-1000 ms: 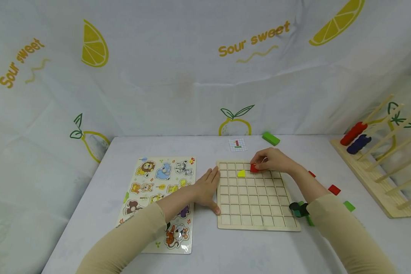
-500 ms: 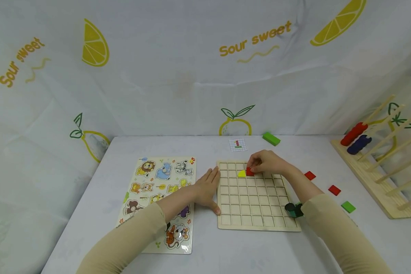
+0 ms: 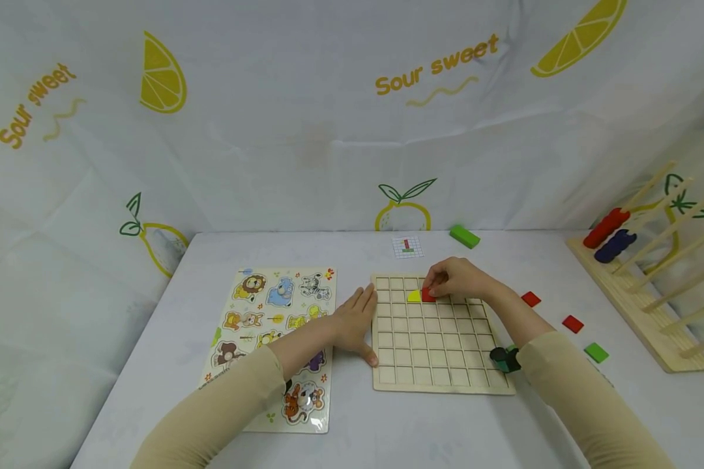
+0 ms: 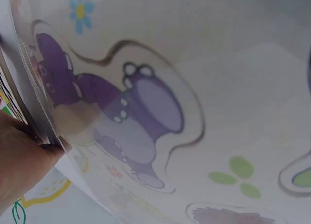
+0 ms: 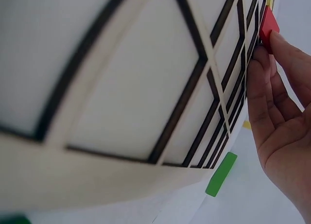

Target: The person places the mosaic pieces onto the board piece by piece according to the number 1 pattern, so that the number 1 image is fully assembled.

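Observation:
Near the far edge of a wooden grid board (image 3: 428, 342), my right hand (image 3: 459, 277) pinches a red square tile (image 3: 427, 295) between thumb and fingers. In the right wrist view the red tile (image 5: 268, 27) sits at the fingertips, low against the grid. Just left of it in the head view lies a yellow tile (image 3: 414, 296) with a rounded corner, in a cell of the board. My left hand (image 3: 354, 326) lies with straight fingers along the board's left edge, thumb spread toward the near side.
Left of the board lies an animal puzzle (image 3: 252, 333), partly under the left forearm. A pattern card (image 3: 407, 247) and a green block (image 3: 465, 236) are behind the board. Red tiles (image 3: 573, 324) and a green tile (image 3: 597, 352) lie right, before a wooden peg rack (image 3: 639, 306).
My right hand has moved slightly left and down with the red tile, bringing it beside the yellow tile. Over the last half second it stays there. The left hand has not moved.

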The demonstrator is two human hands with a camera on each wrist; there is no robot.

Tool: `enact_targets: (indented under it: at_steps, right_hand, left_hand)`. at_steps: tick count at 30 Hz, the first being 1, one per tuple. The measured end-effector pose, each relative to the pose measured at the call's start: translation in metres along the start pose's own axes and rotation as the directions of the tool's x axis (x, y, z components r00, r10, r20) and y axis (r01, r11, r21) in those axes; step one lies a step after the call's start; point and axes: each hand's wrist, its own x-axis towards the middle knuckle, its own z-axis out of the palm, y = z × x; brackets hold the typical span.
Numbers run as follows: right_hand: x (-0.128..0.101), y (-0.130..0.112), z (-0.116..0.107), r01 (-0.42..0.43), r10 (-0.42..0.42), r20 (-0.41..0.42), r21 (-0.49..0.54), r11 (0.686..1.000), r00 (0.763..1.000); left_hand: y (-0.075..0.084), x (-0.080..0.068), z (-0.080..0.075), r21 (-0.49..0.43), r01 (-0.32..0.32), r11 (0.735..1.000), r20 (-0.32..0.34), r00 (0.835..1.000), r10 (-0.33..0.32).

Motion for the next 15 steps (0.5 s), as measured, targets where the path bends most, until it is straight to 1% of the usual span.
enact_targets:
  at_steps: [10,15]
  right_hand:
    - [0.0002,0.0015,0.0007,0.016,-0.016,-0.009,-0.005,1.000,1.000]
    - [0.0013,0.0031,0.0011,0.002,-0.003,-0.010,-0.019,1.000,1.000]
  left_hand:
    - [-0.0003,-0.0001,-0.0014,0.010,-0.008,1.000,0.005,1.000,0.008]
    - [0.0002,-0.0003,-0.0010,0.001,-0.003,1.000,0.002,1.000,0.003]
